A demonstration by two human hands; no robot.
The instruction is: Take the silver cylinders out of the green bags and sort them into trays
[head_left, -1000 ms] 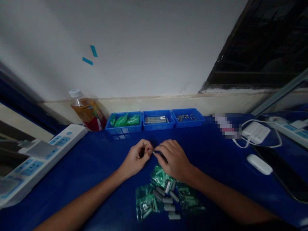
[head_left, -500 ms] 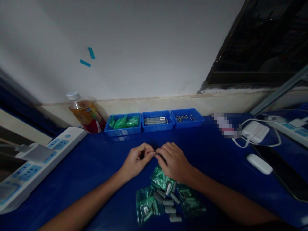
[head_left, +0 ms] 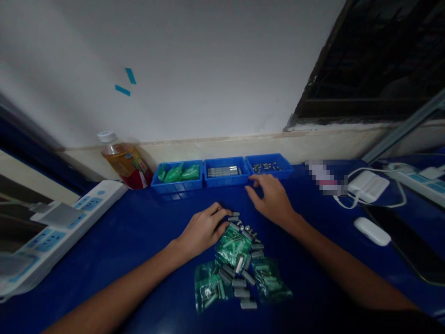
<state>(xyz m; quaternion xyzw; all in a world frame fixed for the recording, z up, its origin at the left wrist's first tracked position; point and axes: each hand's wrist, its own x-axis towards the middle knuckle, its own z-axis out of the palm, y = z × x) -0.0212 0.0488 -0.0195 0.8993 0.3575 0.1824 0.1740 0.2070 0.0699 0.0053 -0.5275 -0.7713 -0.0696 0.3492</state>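
Note:
My left hand (head_left: pixel 205 228) rests over the blue tabletop, thumb and index finger apart beside small metal hexagonal pillars (head_left: pixel 233 219); whether they touch one is unclear. Just in front of the right-hand bin, my right hand (head_left: pixel 273 197) is open, thumb away from the fingers, with nothing visible in it. That blue bin (head_left: pixel 288 173) contains small screws (head_left: pixel 266 166). Between and below my hands lie green plastic bags (head_left: pixel 232 246) of parts, loose metal pillars (head_left: pixel 239 283) and a few small screws (head_left: pixel 247 228).
A middle blue bin (head_left: pixel 225 183) holds rows of metal pillars; the left one (head_left: pixel 179 186) holds green bags. A drink bottle (head_left: pixel 127 162) and power strip (head_left: pixel 69 227) stand left. White earbud case (head_left: pixel 371 231), phone (head_left: pixel 406 243) and charger (head_left: pixel 368 186) lie right.
My hands have parted from their pinch together. The right has moved up to the right-hand bin; the left has stayed low by the pillars. Pillars and screws behind the bags have come into view.

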